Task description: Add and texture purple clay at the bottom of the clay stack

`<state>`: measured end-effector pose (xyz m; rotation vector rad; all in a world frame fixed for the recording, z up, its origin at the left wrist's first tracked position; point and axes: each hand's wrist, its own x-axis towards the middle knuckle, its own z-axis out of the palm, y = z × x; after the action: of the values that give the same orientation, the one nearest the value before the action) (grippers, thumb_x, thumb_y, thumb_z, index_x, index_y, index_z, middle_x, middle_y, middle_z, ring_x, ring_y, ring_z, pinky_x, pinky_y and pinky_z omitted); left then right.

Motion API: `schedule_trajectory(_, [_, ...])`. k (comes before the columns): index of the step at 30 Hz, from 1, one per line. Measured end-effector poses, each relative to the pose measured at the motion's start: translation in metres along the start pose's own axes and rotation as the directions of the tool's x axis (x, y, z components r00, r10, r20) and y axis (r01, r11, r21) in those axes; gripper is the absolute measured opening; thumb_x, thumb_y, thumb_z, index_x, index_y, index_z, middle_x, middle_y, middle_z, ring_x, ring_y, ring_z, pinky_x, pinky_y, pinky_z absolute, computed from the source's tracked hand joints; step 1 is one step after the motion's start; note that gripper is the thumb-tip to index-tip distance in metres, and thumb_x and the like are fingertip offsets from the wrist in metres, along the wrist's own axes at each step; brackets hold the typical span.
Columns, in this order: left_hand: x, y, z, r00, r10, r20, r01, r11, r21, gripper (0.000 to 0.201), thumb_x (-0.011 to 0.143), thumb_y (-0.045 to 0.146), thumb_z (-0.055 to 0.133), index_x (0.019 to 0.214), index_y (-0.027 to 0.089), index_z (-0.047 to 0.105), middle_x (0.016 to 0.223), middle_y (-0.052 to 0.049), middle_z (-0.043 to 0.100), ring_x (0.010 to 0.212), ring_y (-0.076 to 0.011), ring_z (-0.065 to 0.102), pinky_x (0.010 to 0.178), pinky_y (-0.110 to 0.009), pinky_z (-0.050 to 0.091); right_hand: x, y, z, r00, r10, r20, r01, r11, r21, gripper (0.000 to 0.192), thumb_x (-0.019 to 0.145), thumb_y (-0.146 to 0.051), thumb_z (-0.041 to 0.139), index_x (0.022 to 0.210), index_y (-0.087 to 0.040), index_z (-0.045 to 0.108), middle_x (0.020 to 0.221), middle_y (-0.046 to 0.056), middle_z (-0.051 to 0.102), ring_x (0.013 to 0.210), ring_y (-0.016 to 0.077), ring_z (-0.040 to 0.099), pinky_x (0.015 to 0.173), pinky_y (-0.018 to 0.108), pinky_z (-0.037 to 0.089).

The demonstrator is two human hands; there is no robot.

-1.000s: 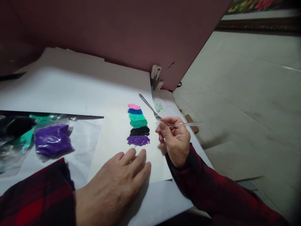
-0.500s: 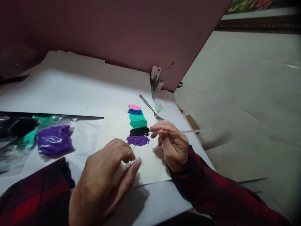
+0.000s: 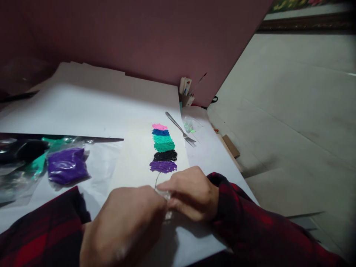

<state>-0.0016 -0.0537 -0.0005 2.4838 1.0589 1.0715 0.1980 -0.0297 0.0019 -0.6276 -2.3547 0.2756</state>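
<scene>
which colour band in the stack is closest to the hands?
The purple band, bottom of the stack, just above both hands. The black band sits next above it; the pink band at the top is farthest.

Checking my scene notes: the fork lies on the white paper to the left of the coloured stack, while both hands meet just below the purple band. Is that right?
Not quite: the head view shows the fork to the right of the coloured stack. The rest holds: left hand and right hand meet just below the purple band.
</scene>
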Motion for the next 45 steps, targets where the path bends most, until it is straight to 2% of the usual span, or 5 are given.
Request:
schedule_trajectory(5, [0.018,-0.018,-0.004,0.934,-0.336,-0.122,0.282,0.902,-0.327,0.009,0.094,0.022,0.046,0.088,0.024,0.053,0.066,0.005,0.057,0.054,-0.0092,0.055,0.049,-0.020,0.043,-0.002,0.008,0.008,0.777,0.618,-0.121,-0.529,0.744,0.407,0.021,0.090,-0.032,0.055,0.085,-0.015,0.066,0.055,-0.003,0.056,0.046,0.0078,0.052,0.045,0.020,0.044])
schedule_trajectory(9, [0.026,-0.025,0.000,0.900,-0.417,-0.123,0.342,0.853,-0.394,0.015,0.094,0.028,0.048,0.082,0.022,0.053,0.066,0.005,0.050,0.057,-0.0095,0.049,0.054,-0.022,0.042,0.000,0.016,0.012,0.648,0.759,-0.062,-0.593,0.554,0.585,0.025,0.088,-0.038,0.058,0.082,-0.015,0.065,0.050,-0.005,0.052,0.038,0.0052,0.046,0.040,0.019,0.041])
schedule_trajectory(28, [0.043,-0.023,0.002,0.853,-0.521,0.023,0.471,0.751,-0.462,0.013,0.086,0.025,0.059,0.075,0.020,0.064,0.068,0.001,0.068,0.064,-0.0142,0.065,0.061,-0.026,0.054,-0.002,0.021,0.012,0.646,0.763,-0.031,-0.597,0.530,0.602,0.025,0.088,-0.036,0.058,0.079,-0.015,0.064,0.050,-0.005,0.052,0.041,0.0044,0.045,0.040,0.017,0.039])
schedule_trajectory(40, [0.034,-0.033,0.002,0.980,-0.094,0.175,0.136,0.961,-0.242,0.013,0.089,0.016,0.051,0.088,0.018,0.063,0.086,-0.002,0.063,0.074,-0.0131,0.060,0.064,-0.024,0.049,-0.002,0.021,0.008,0.670,0.741,-0.036,-0.605,0.574,0.552,0.024,0.089,-0.033,0.056,0.074,-0.015,0.062,0.051,-0.005,0.053,0.041,0.0041,0.045,0.042,0.017,0.039])
schedule_trajectory(45, [0.034,-0.029,0.000,0.974,-0.189,0.127,0.207,0.967,-0.148,0.012,0.089,0.026,0.055,0.082,0.020,0.062,0.077,0.001,0.064,0.066,-0.0122,0.059,0.059,-0.022,0.045,-0.002,0.021,0.009,0.668,0.743,-0.032,-0.609,0.571,0.551,0.025,0.089,-0.034,0.056,0.075,-0.015,0.063,0.050,-0.005,0.053,0.041,0.0049,0.046,0.041,0.017,0.039])
